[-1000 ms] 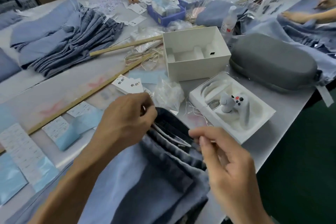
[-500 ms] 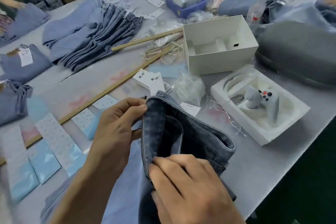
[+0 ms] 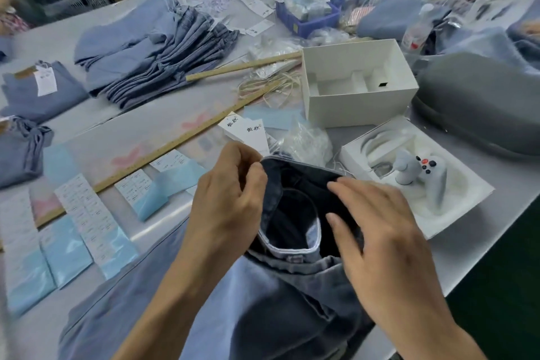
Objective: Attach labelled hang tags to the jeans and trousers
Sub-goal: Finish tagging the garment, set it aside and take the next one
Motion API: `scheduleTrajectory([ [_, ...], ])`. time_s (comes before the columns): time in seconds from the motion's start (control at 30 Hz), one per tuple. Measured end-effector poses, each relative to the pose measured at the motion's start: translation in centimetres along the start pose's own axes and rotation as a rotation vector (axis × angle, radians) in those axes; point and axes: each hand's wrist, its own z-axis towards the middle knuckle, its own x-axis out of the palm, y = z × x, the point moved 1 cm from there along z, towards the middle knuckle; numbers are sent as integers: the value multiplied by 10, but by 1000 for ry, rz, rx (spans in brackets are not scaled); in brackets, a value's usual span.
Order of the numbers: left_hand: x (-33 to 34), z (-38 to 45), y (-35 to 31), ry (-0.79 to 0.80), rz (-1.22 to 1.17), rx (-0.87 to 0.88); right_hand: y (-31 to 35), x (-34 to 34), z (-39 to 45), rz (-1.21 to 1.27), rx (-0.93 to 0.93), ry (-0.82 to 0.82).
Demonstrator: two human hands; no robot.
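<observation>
Jeans (image 3: 295, 213) near centre on table (image 3: 163, 131), left hand (image 3: 230, 193) at their left edge, right hand (image 3: 382, 231) over right edge. Hang tags (image 3: 248, 133) just beyond jeans. Open box (image 3: 358, 82) far right of tags. Tray (image 3: 455, 213) right of jeans. Ruler (image 3: 175, 146) left, label sheets (image 3: 87, 213) nearer. Folded stack (image 3: 152, 50) far left.

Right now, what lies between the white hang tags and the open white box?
In the head view, a pale blue sheet lies between the hang tags and the white box.

Tags (image 3: 247, 133), bag (image 3: 306, 142) crowd far side; tray (image 3: 455, 213) blocks rt.
</observation>
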Motion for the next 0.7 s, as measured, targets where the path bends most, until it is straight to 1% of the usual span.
scheduleTrajectory([
  [0.1, 2, 5, -3, 64, 72, -9, -4, 7, 4, -140, 5, 93],
  [0.17, 3, 5, -5, 131, 174, 30, -3, 9, 4, -185, -2, 134],
  [0.2, 2, 4, -8, 154, 267, 98, -1, 9, 3, -184, -27, 146],
  [0.27, -1, 7, -18, 206, 500, 311, 3, 8, -2, -163, -98, 141],
  [0.33, -3, 16, -27, 374, 585, 480, 10, 5, -8, -146, -162, 78],
  [0.37, -3, 20, -32, 474, 585, 501, 15, 5, -12, -129, -196, 25],
  [0.4, -3, 25, -36, 549, 587, 480, 20, 6, -16, -114, -233, -32],
  [0.43, -2, 31, -36, 573, 598, 432, 26, 7, -20, -103, -270, -85],
  [0.53, -1, 46, -30, 437, 631, 294, 35, 10, -29, -90, -327, -177],
  [0.6, -1, 54, -23, 428, 526, 181, 36, 12, -35, -74, -337, -209],
  [0.7, 1, 62, -11, 503, 273, 5, 33, 12, -44, -81, -352, -268],
])
